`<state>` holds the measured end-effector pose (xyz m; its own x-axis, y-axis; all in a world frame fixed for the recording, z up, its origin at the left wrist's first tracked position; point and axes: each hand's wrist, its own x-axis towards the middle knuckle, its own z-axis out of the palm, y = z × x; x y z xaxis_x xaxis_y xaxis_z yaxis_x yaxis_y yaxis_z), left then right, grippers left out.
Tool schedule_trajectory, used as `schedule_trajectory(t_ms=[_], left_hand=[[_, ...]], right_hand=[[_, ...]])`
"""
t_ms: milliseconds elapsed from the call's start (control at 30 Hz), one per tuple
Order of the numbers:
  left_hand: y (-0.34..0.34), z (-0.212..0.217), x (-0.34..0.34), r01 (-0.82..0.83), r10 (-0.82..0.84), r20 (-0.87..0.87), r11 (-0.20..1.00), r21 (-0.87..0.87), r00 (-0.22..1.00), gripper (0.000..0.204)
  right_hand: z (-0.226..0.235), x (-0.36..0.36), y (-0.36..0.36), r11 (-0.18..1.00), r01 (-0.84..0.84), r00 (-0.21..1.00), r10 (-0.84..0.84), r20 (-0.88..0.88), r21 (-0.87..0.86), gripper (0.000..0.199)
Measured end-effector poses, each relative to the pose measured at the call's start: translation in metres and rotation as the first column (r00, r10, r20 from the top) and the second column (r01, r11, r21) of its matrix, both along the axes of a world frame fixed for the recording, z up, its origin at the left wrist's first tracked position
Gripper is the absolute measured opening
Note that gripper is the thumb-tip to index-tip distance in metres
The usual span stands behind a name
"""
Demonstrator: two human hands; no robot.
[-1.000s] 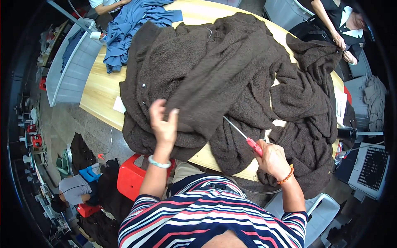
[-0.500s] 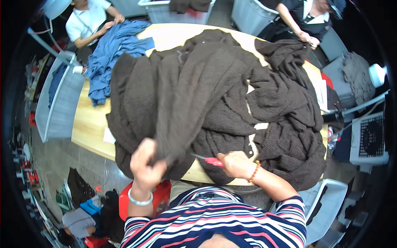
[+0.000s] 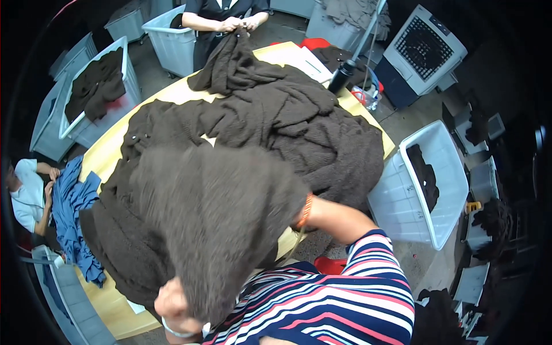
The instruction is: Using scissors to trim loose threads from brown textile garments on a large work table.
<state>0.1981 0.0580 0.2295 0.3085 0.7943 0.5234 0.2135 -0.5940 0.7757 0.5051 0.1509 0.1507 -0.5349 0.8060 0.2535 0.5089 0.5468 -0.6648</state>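
My left hand, with a pale bangle at its wrist, is closed on the lower edge of a dark brown knit garment. The garment is raised and spread between my arms, blurred by motion. My right hand is behind the garment's right edge. An orange beaded bracelet shows at that wrist, but the fingers are hidden. More brown knit garments lie heaped on the wooden table beneath and beyond it.
Across the table a person's hands hold brown knitwear. Another person at the left handles blue cloth. A grey-white bin stands at the right, near a cooler unit. A bin of brown clothing stands far left. A lamp pole rises from the table.
My view has turned to the right. The brown garment has been raised and spread out toward me. The red-handled tool seen earlier in my right hand is now out of sight behind it.
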Motion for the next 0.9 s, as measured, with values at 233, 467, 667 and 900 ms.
schedule_trajectory(t_ms=[233,467,667,900], left_hand=[[0.097,0.011,0.137,0.241,-0.274,0.213,0.956,0.168,0.938,0.054],[0.154,-0.024,0.295,0.271,-0.262,0.505,0.961,0.057,0.822,0.028],[0.163,-0.190,0.316,0.107,-0.077,0.108,0.948,-0.300,0.991,0.024],[0.122,-0.248,0.185,-0.087,0.063,-0.084,0.940,-0.330,0.994,0.024]], right_hand=[[0.063,0.274,0.006,0.659,0.464,0.710,-0.676,0.196,0.592,0.064],[0.100,0.348,0.035,0.630,0.434,0.186,-0.762,0.620,0.644,0.072],[-0.032,0.219,-0.021,0.713,0.656,0.673,-0.404,0.620,-0.248,0.040],[-0.010,0.120,-0.083,0.792,0.572,0.665,-0.297,0.685,-0.213,0.049]])
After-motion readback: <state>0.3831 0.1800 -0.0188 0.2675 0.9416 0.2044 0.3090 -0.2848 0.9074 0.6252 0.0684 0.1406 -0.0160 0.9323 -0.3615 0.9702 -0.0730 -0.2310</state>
